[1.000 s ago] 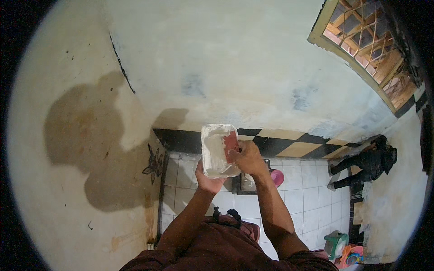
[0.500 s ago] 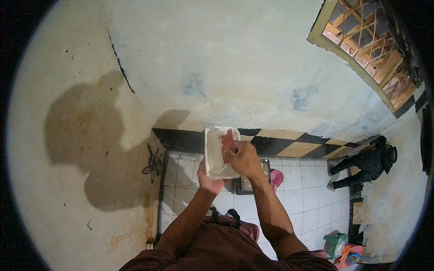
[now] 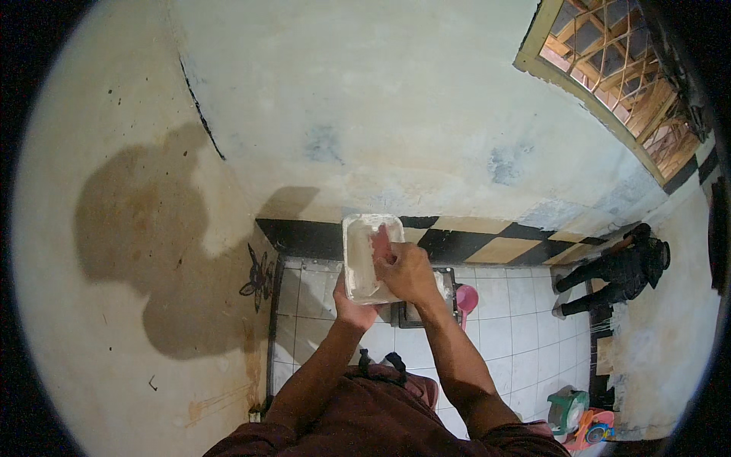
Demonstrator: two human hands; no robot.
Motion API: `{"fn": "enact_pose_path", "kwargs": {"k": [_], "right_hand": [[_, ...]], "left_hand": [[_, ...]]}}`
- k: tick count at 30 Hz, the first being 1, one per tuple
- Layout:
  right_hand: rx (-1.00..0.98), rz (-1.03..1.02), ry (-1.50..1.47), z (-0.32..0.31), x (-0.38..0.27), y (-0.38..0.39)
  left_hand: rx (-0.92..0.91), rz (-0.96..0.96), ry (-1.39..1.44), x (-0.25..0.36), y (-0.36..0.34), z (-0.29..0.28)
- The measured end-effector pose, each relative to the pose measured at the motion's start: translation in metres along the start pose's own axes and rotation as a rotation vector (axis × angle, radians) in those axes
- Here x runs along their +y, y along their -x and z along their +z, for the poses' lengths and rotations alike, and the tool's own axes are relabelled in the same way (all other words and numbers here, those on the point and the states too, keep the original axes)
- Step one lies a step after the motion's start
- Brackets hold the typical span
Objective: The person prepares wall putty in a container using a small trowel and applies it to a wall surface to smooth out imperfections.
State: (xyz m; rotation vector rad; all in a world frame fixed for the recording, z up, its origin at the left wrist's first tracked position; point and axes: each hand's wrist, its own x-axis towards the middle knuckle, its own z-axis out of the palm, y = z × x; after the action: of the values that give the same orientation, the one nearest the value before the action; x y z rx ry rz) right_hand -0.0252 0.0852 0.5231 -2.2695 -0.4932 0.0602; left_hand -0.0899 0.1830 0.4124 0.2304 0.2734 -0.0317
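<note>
My left hand [image 3: 352, 305] grips the white rectangular tray [image 3: 365, 257] from beneath while my right hand's [image 3: 407, 270] closed fingers scrub inside with a pink pad [image 3: 379, 242]; next, probably its corners.

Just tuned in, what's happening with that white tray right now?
A person stands facing a stained plaster wall. The left hand props up a white rectangular tray from below, and the right hand presses a small pinkish thing into it. A pink dipper sits on the tiled floor.
</note>
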Motion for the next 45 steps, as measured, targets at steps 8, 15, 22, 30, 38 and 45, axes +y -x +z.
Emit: {"fn": "enact_pose_path", "kwargs": {"k": [8,15,22,30,38,45], "right_hand": [[0.078,0.095,0.006,-0.035,0.004,-0.004],[0.074,0.046,0.125,-0.018,-0.005,0.003],[0.001,-0.049,0.259,-0.029,0.004,-0.003],[-0.009,-0.026,0.299,-0.024,-0.01,0.003],[-0.142,-0.191,0.657,-0.003,0.014,0.003],[0.017,-0.008,0.276,-0.028,0.02,0.013]], "left_hand": [[0.018,0.03,0.068,0.004,0.001,-0.003],[-0.054,0.036,0.063,0.005,0.001,-0.016],[-0.046,0.092,0.072,0.001,0.003,-0.008],[0.002,0.117,-0.003,0.006,0.007,-0.008],[0.037,0.022,-0.02,-0.002,0.006,-0.02],[-0.023,0.071,-0.015,-0.008,0.011,-0.009]]}}
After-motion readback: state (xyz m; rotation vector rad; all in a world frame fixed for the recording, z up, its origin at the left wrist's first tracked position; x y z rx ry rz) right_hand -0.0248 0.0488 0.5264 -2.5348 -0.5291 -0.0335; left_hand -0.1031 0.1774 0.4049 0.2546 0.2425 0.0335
